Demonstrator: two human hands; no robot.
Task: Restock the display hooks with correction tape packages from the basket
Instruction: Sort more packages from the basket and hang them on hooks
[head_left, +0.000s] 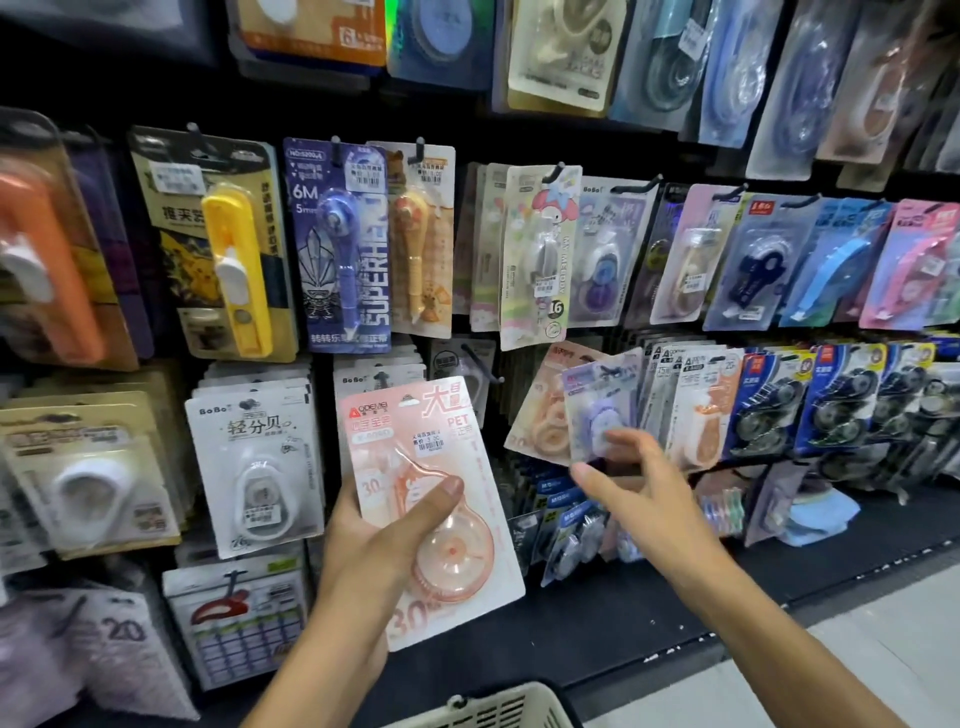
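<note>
My left hand (374, 551) grips a pink correction tape package (431, 499) by its lower left, thumb across the front, holding it up before the display wall. My right hand (628, 478) reaches to a purple correction tape package (602, 405) hanging on a hook, fingers pinching its lower edge. Just left of the purple one hangs another pink package (540, 410). A bare black hook (480, 361) sticks out between the two hands. The white basket (498, 709) shows only its rim at the bottom edge.
Rows of hooks hold many correction tape packages: white ones (254, 462) at left, dark blue ones (810, 405) at right, a Superhero card (343, 244) above. A black shelf ledge (675, 587) runs below, and light floor (893, 639) lies at the lower right.
</note>
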